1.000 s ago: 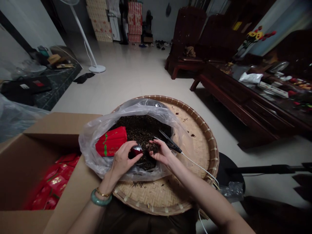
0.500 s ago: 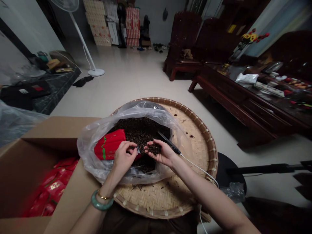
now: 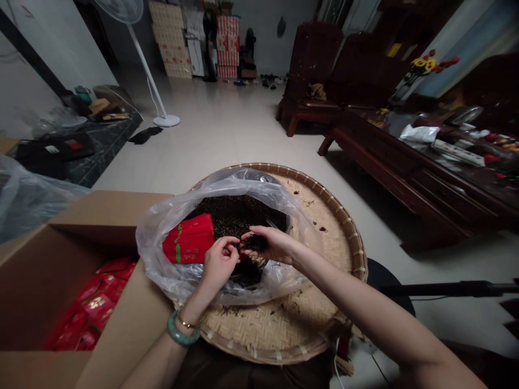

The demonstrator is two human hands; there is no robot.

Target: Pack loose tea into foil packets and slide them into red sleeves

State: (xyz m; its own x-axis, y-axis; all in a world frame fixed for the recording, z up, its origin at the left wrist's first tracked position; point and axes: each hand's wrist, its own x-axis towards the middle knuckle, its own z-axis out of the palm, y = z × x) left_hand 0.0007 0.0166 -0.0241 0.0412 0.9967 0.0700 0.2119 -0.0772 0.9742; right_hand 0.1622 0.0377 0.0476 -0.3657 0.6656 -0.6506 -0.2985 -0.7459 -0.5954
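My right hand point(image 3: 278, 246) is cupped palm-up over a clear plastic bag point(image 3: 156, 273), holding a small heap of dark dried tea leaves point(image 3: 258, 244). Close beside its fingertips, my left hand point(image 3: 221, 259) is closed in a pinch; what it grips is too small and hidden to name. A green bangle point(image 3: 182, 330) and a gold one circle the left wrist. Loose tea point(image 3: 233, 208) fills much of the open bag. Red packets point(image 3: 188, 239) with a green mark lie in the bag, left of the hands. Under the bag is a round woven bamboo tray point(image 3: 279, 335).
On the left, an open cardboard box point(image 3: 121, 208) contains red packets point(image 3: 97, 302). A black stand pole point(image 3: 441, 289) reaches in from the right. Farther off are a standing fan point(image 3: 166, 120), a dark wooden table point(image 3: 389, 167) and stacked cartons point(image 3: 172, 40).
The whole view has shifted slightly. My right hand now hides most of the black device with a white cable. The small shiny bit at my left fingertips no longer shows.
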